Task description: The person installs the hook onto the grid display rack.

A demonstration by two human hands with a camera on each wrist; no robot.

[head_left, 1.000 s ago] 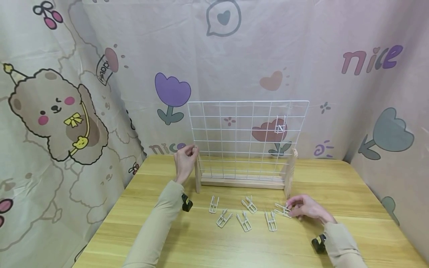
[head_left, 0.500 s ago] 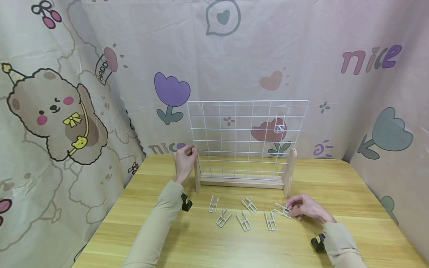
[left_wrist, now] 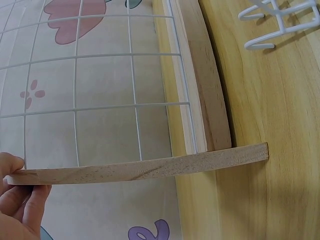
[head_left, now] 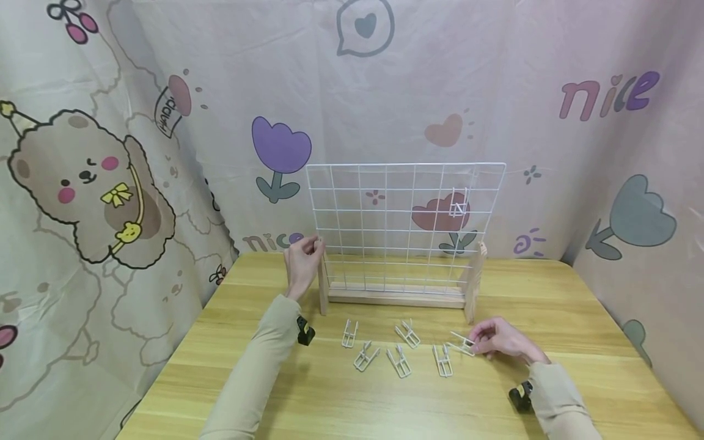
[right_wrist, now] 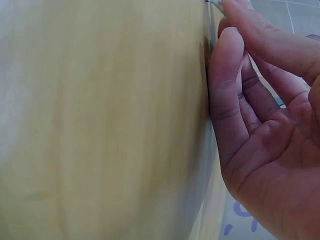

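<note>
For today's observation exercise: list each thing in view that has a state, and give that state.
Wire grid: upright in wooden stand.
Clip on grid: hung.
Left hand: grips the stand's left post.
Right hand: pinches a clip on the table.
Five other clips: lying loose.

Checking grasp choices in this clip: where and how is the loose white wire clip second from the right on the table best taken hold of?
Pinch the wire clip across its long side wires, from above: it lies flat on the table and narrow, with gaps to the neighbouring clips either side.
</note>
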